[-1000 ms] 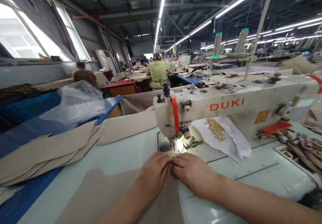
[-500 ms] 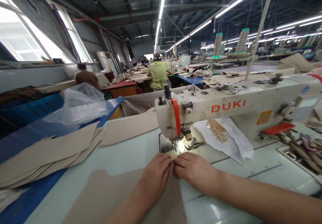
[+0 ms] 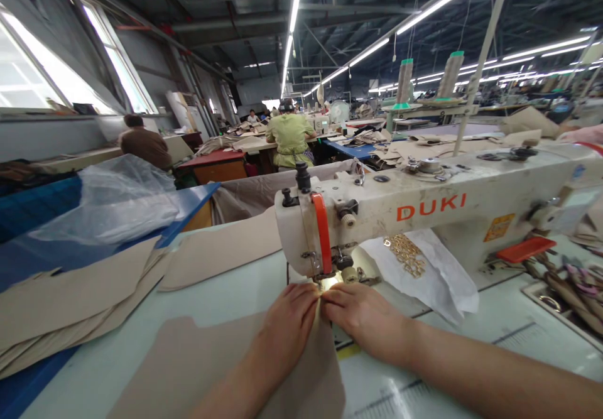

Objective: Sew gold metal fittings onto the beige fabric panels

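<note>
A beige fabric piece (image 3: 188, 362) lies on the pale table in front of a white DUKI sewing machine (image 3: 424, 212). My left hand (image 3: 287, 325) and my right hand (image 3: 362, 318) meet fingertip to fingertip just under the lit needle area (image 3: 330, 277), both pinching the fabric's raised edge. Their fingers are curled and pressed together on the cloth. The needle itself is mostly hidden behind my fingers.
A stack of beige cut pieces (image 3: 70, 306) lies at the left on a blue surface, with a clear plastic bag (image 3: 108, 205) behind. White paper with gold metal parts (image 3: 409, 255) sits under the machine arm. Tools lie in a tray (image 3: 565, 287) at right. Other workers sit further back.
My hands have pushed the fabric edge forward, closer under the presser foot. The view has shifted nearer to the machine head.
</note>
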